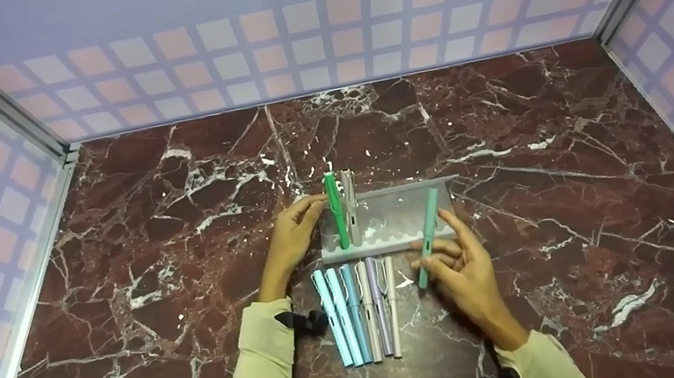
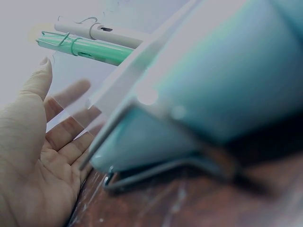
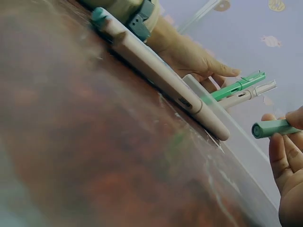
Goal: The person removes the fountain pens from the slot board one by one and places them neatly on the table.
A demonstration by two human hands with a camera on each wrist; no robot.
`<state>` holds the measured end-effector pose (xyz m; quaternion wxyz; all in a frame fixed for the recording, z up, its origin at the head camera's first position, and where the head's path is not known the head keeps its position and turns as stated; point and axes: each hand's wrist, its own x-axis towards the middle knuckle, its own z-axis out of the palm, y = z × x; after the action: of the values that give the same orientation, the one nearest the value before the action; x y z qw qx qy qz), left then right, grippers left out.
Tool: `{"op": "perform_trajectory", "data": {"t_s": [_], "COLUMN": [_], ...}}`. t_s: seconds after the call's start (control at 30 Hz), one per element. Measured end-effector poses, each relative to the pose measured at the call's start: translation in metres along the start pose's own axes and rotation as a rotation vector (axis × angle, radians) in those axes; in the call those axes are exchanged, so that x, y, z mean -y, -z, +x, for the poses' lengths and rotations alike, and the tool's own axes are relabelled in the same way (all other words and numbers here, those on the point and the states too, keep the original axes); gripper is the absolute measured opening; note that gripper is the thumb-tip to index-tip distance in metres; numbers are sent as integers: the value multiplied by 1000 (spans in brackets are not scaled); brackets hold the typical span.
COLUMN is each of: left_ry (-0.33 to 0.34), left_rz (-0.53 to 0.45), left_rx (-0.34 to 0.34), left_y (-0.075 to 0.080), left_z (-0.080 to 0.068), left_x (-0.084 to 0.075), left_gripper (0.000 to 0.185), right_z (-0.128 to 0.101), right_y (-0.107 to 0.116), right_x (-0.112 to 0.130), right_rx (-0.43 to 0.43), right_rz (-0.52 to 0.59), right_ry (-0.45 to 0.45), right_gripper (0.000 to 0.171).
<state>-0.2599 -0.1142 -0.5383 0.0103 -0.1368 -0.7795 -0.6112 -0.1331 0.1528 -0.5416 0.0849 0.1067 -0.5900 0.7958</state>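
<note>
Even, soft overhead light is recorded in the head view with faint shadows; both wrist views are heavily blurred up close, and the left is washed out pale.

In my right hand (image 1: 467, 270) I pinch a slim mint-green capped pen (image 1: 428, 235), tilted with its top leaning away from me over the right part of the clear acrylic pen rack (image 1: 405, 208). My left hand (image 1: 290, 238) rests with straight fingers against that rack's left end. In its left slots stand a bright green pen (image 1: 336, 210) and, just beside it, a pale grey pen (image 1: 351, 206), both upright with their clips showing.
</note>
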Motion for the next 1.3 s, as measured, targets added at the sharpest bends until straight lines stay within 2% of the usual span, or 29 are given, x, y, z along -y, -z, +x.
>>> {"op": "perform_trajectory", "data": {"t_s": [0.2,0.3,0.43,0.5,0.73,1.0,1.3], "left_ry": [-7,-6,-13,-7,18,0,-9], "left_rz": [-20,-13,-1,-6,-20,-23,12], "left_rx": [-16,-11,8,11,-10,-1,-6], "left_y": [-2,-1,3,4,0,-1,0], "left_z": [-1,-4,-9,-9,0,0,0], "left_x": [-1,-15,-36,-37,-3,1,1], "left_gripper": [27,27,27,27,28,28,28], "right_z": [-21,-22,-18,-17,-19,-20,-22], "right_y": [11,13,11,10,9,6,1], "right_x": [4,6,8,8,7,8,9], "right_rx": [44,23,-42,-65,-77,-84,18], "right_rz": [13,-12,-48,-44,-43,-173,-457], "right_ry": [37,28,-47,-70,-122,-246,-259], "right_gripper": [78,73,67,63,38,27,17]}}
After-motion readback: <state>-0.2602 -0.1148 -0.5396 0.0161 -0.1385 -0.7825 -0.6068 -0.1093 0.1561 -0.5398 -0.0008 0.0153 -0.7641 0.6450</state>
